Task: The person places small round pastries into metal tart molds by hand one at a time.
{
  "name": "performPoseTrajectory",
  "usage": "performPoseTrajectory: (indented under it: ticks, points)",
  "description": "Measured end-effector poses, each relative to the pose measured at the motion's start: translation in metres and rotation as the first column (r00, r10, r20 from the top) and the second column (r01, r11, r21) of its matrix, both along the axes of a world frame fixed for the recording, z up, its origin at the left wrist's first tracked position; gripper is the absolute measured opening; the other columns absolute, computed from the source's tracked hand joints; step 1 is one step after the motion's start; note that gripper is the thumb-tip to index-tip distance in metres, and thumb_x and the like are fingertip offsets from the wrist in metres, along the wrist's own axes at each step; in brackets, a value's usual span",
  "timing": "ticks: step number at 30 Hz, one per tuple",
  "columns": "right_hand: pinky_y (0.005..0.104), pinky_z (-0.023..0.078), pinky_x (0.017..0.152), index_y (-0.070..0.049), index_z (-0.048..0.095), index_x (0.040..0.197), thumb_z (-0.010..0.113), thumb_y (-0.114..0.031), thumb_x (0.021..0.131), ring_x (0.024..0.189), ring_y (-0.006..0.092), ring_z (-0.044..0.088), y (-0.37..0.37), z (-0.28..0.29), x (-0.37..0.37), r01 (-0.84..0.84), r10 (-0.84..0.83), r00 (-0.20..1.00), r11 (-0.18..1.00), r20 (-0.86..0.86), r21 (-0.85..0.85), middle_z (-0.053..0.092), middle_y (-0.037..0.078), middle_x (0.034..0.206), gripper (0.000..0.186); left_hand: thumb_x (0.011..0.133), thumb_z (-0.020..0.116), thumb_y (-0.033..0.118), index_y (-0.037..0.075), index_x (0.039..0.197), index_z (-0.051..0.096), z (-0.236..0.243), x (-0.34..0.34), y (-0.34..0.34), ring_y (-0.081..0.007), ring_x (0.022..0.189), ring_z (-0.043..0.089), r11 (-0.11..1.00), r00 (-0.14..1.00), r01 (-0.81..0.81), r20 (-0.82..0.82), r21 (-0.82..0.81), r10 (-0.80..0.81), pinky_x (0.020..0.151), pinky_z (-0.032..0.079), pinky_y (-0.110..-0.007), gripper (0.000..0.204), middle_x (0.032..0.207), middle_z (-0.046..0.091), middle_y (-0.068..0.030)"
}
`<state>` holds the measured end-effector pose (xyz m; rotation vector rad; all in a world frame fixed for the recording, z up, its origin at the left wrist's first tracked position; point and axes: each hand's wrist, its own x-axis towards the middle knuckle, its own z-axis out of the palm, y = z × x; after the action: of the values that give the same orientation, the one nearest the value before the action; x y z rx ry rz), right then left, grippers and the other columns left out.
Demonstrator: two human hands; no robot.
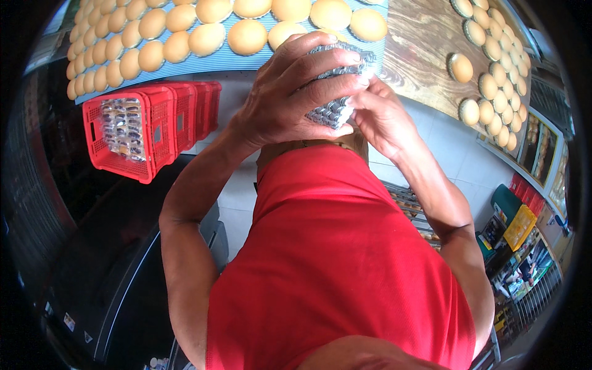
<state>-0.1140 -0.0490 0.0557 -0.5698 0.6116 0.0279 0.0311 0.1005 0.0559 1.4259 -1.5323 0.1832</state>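
A stack of nested silver foil baking cups (pixel 336 112) with crinkled rims is held up in front of my body, just off the table's near edge. My left hand (pixel 277 92) wraps round it from the left, fingers spread across its side. At the stack's right side, my right hand (pixel 385 120) has its thumb and fingers closed against the foil; its fingertips are partly hidden. Beyond the hands, round golden cakes (pixel 247 37) sit in rows on a blue striped sheet (pixel 231 60). One golden cake (pixel 460 68) stands apart on the wooden tabletop (pixel 419 55).
More cakes (pixel 487 86) crowd the tabletop's right end. Below the table's left side stand red plastic crates (pixel 163 132), the nearest holding packed items in clear wrap. A dark, glossy machine or cabinet (pixel 80 265) is at lower left. Metal racks (pixel 530 308) and a yellow bin (pixel 520 227) are at right.
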Motion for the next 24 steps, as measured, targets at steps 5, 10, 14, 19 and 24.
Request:
performPoseTrajectory:
  ticks: [5, 10, 14, 19, 24]
  points:
    - [0.0340, 0.058, 0.095, 0.002, 0.044, 0.137, 0.053, 0.009, 0.091, 0.108, 0.0195, 0.065, -0.005, 0.010, -0.008, 0.020, -0.020, 1.000, 0.998, 0.005, 0.059, 0.061, 0.014, 0.123, 0.047, 0.055, 0.098, 0.028, 0.010, 0.122, 0.063, 0.003, -0.001, 0.001, -0.0395, 0.121, 0.057, 1.000, 1.000, 0.021, -0.009, 0.005, -0.021, 0.102, 0.049, -0.050, 0.078, 0.130, 0.062, -0.0126]
    - [0.0316, 0.058, 0.092, 0.002, 0.044, 0.136, 0.052, 0.009, 0.091, 0.106, 0.0176, 0.065, 0.002, 0.006, 0.000, 0.040, -0.040, 0.999, 0.999, -0.010, 0.032, 0.062, 0.013, 0.122, 0.046, 0.058, 0.090, 0.025, 0.016, 0.120, 0.068, 0.002, -0.007, 0.000, -0.0346, 0.120, 0.056, 1.000, 0.999, -0.001, -0.039, 0.008, 0.001, 0.096, 0.050, -0.050, 0.066, 0.132, 0.060, -0.0062]
    - [0.0295, 0.058, 0.089, 0.001, 0.046, 0.135, 0.053, 0.011, 0.089, 0.103, 0.0160, 0.066, -0.003, 0.003, -0.003, -0.004, 0.004, 1.000, 1.000, 0.005, -0.016, 0.064, 0.011, 0.118, 0.047, 0.058, 0.090, 0.025, 0.016, 0.120, 0.069, 0.004, -0.004, 0.000, -0.0346, 0.120, 0.056, 1.000, 0.997, -0.005, -0.079, 0.021, 0.006, 0.096, 0.050, -0.050, 0.066, 0.133, 0.060, -0.0059]
    - [0.0294, 0.057, 0.090, 0.001, 0.047, 0.134, 0.056, 0.014, 0.084, 0.101, 0.0152, 0.066, -0.007, 0.004, -0.014, -0.071, 0.071, 0.997, 0.997, 0.004, -0.033, 0.064, 0.010, 0.116, 0.052, 0.059, 0.090, 0.024, 0.017, 0.120, 0.069, 0.004, -0.004, 0.002, -0.0346, 0.121, 0.055, 1.000, 0.994, 0.020, -0.108, 0.006, -0.019, 0.097, 0.049, -0.050, 0.065, 0.134, 0.059, -0.0054]
    - [0.0307, 0.057, 0.093, 0.001, 0.046, 0.134, 0.056, 0.015, 0.084, 0.102, 0.0161, 0.066, -0.002, 0.009, -0.009, -0.028, 0.028, 0.999, 1.000, -0.029, 0.004, 0.063, 0.011, 0.117, 0.053, 0.055, 0.098, 0.032, 0.011, 0.123, 0.062, -0.001, -0.001, 0.003, -0.0387, 0.122, 0.057, 0.999, 0.999, 0.039, 0.004, 0.027, -0.039, 0.103, 0.049, -0.051, 0.079, 0.131, 0.061, -0.0121]
